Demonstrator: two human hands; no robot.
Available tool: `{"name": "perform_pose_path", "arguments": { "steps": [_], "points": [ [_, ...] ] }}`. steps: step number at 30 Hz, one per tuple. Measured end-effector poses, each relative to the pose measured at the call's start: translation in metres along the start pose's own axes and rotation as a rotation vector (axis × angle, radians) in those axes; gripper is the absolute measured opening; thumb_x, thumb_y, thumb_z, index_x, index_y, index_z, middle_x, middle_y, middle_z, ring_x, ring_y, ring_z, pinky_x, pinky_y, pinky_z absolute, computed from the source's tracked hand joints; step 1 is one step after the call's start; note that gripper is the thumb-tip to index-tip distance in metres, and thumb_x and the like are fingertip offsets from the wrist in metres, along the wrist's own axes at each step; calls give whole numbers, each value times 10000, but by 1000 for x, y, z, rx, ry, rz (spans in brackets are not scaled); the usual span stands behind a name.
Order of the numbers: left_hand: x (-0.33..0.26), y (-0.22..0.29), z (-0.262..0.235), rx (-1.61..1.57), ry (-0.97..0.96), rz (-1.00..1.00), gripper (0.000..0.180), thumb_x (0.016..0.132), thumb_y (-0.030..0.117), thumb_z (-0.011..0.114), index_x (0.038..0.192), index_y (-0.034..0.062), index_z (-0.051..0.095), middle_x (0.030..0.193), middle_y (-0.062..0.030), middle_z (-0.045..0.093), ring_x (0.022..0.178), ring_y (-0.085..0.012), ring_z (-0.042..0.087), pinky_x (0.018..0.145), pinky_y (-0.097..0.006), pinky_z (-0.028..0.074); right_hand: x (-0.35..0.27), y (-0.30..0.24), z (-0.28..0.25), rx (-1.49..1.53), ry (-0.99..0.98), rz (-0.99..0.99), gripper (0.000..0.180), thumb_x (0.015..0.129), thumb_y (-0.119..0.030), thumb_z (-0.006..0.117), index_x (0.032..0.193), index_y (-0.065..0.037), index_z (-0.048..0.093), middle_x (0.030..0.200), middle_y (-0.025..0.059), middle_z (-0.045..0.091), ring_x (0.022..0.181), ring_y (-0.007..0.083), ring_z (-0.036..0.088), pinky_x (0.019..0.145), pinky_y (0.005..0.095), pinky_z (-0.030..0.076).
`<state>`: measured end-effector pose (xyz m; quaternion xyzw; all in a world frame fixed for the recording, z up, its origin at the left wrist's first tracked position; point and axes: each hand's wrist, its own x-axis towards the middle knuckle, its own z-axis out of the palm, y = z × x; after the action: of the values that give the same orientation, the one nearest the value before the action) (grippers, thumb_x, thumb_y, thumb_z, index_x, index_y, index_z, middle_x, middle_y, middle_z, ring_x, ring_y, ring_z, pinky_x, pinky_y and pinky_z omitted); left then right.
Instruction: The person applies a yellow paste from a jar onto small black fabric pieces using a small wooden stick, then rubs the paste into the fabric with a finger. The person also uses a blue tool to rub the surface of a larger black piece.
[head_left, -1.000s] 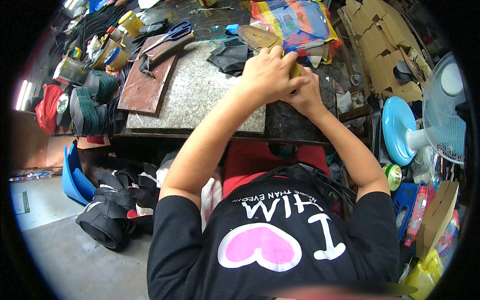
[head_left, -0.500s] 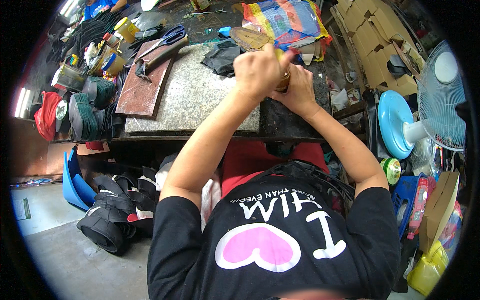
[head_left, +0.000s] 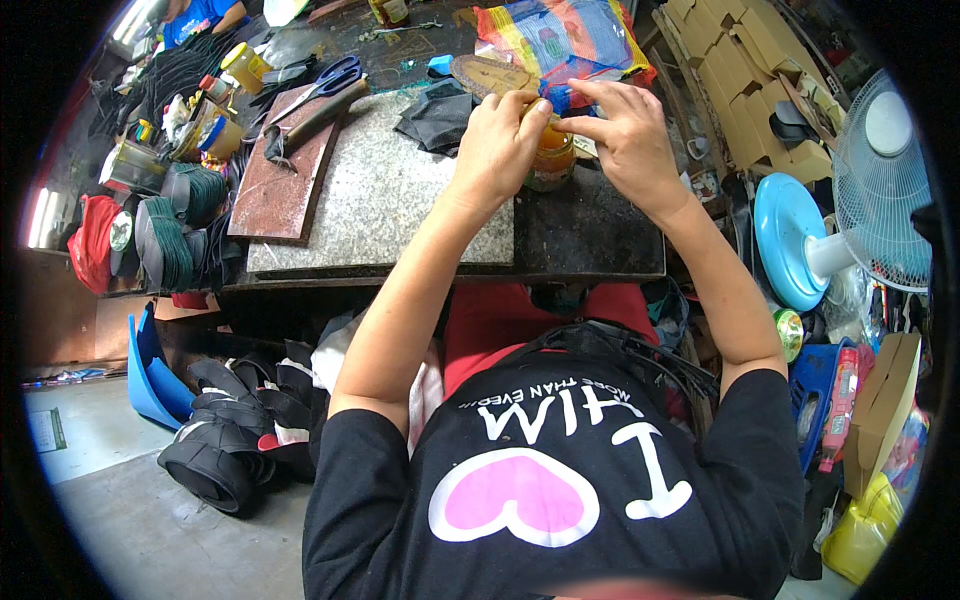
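Right hand (head_left: 634,140), shift: since the earlier frame it has come off the side of the jar (head_left: 552,162); left hand (head_left: 500,146) remains at the jar's top.
Far left edge: red bag (head_left: 92,246) beside wound dark-green cord (head_left: 166,238).
Floor, left: blue bent sheet (head_left: 152,375); pile of black curved pieces (head_left: 222,430).
Reddish board (head_left: 290,195): overlaps the left part of the speckled slab (head_left: 395,205); hammer (head_left: 318,118) and scissors (head_left: 332,80) lie across its upper end.
Black flat pieces (head_left: 436,116): on the slab's far right corner, just beside the left hand.
Left hand, state: fingers bent at the jar's top; cannot tell whether they grip a lid.
Jar: upright on the desk (head_left: 608,232), right of the slab, amber contents, between the hands.
Beyond jar: brown sole-shaped piece (head_left: 488,75); colourful mesh (head_left: 565,45), crowding the far side.
Right hand, state: thumb and fingers apart, near the jar's mouth; contact unclear.
Right of desk: cardboard (head_left: 750,85); fan (head_left: 884,180) with light-blue base.
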<state>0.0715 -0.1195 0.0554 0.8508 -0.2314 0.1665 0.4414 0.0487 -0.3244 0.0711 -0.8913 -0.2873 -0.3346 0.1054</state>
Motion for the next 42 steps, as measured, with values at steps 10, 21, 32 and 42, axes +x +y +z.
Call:
{"name": "perform_pose_path", "arguments": {
  "steps": [10, 21, 32, 42],
  "points": [
    [-4, 9, -1, -100, 48, -121, 407, 964, 348, 622, 1172, 3, 566, 1088, -228, 643, 1048, -414, 576, 929, -491, 460, 7, -7, 1, -87, -26, -36, 221, 835, -131, 637, 937, -246, 796, 1322, -2, 649, 1277, 227, 544, 1111, 542, 311],
    [-5, 13, 6, -47, 125, -23, 372, 936, 331, 671, 1118, 21, 575, 1059, -189, 657, 1008, -399, 571, 892, -489, 475, 7, -11, 3, -123, -104, 1, 308, 835, -46, 621, 1016, -230, 789, 1346, -10, 634, 1301, 233, 530, 1146, 543, 287],
    [-9, 14, 8, 42, 77, 101, 324, 902, 294, 702, 1066, 33, 602, 1029, -144, 641, 1019, -374, 555, 919, -464, 457, -5, -12, -22, -81, -53, 23, 281, 800, -52, 676, 977, -242, 781, 1294, -7, 654, 1266, 235, 548, 1134, 595, 275],
    [-19, -29, -34, 119, 108, 174, 333, 890, 58, 576, 1219, 64, 629, 1383, -183, 543, 1261, -372, 504, 1117, -447, 382, -3, -16, -52, 125, -122, 9, 361, 793, 68, 584, 994, -176, 759, 1333, 36, 631, 1269, 259, 552, 1172, 513, 273]
  ]
}}
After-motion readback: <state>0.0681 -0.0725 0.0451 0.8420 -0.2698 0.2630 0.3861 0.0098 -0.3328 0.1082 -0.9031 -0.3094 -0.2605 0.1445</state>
